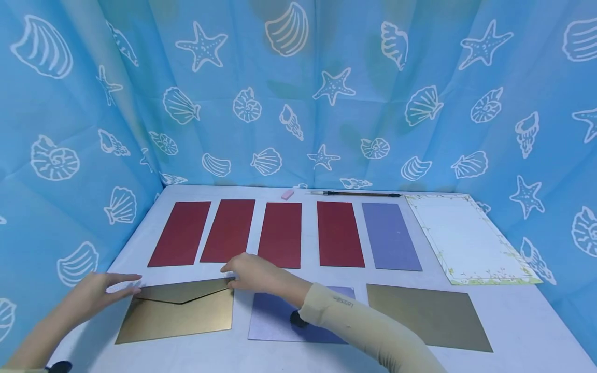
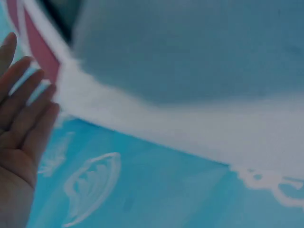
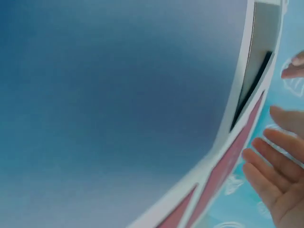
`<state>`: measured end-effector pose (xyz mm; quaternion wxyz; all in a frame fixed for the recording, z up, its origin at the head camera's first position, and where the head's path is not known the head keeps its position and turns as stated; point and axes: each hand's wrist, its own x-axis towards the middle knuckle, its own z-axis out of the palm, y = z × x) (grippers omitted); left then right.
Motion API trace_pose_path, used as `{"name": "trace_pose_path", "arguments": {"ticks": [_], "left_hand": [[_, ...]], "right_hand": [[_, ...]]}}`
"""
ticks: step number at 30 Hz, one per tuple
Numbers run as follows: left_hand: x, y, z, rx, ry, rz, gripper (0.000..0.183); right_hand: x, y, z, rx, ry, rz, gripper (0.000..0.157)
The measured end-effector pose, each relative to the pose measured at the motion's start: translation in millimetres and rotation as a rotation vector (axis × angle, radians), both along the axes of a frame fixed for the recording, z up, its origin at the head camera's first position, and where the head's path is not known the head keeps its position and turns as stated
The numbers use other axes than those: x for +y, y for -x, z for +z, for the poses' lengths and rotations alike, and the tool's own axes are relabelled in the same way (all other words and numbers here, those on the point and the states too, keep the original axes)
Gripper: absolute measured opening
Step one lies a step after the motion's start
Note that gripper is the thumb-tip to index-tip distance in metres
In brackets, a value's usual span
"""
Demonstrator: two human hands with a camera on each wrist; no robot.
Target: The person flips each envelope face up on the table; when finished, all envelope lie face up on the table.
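A gold envelope (image 1: 182,321) lies on the table in front of me, its pointed flap (image 1: 182,291) folded down along the far side. At its far left corner is my left hand (image 1: 93,292), thumb and fingers stretched out and apart. My right hand (image 1: 255,273) reaches across to the far right corner, fingertips right at the flap's end. Both wrist views show straight, relaxed fingers with nothing held: the left palm (image 2: 16,161) and the right palm (image 3: 285,190). A lavender envelope (image 1: 275,324) lies partly hidden beneath my right forearm.
Several dark red envelopes (image 1: 280,235) and another lavender one (image 1: 392,235) form a row behind. A second gold envelope (image 1: 424,316) lies at front right. Farther back are a pink eraser (image 1: 287,194), a brush (image 1: 364,194) and a floral-bordered sheet (image 1: 471,238). Blue curtains (image 1: 298,103) enclose the table.
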<state>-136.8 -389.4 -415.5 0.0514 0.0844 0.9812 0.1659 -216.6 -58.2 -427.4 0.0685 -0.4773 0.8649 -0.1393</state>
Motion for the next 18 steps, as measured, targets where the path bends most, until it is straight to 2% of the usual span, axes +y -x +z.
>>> {"name": "trace_pose_path", "arguments": {"ticks": [4, 7, 12, 18], "left_hand": [[18.1, -22.2, 4.5, 0.022, 0.064, -0.031, 0.044], [32.0, -39.8, 2.1, -0.013, 0.089, -0.051, 0.046], [47.1, -60.5, -9.9, -0.151, 0.128, -0.021, 0.054], [53.3, -68.9, -21.9, -0.262, 0.195, 0.059, 0.057]], "right_hand": [[7.1, -15.1, 5.5, 0.134, -0.115, 0.193, 0.038], [10.6, -26.2, 6.2, 0.179, -0.196, 0.291, 0.043], [12.8, -39.3, 4.5, 0.189, -0.242, 0.341, 0.043], [10.4, -44.7, 1.2, 0.204, -0.281, 0.353, 0.037]]}}
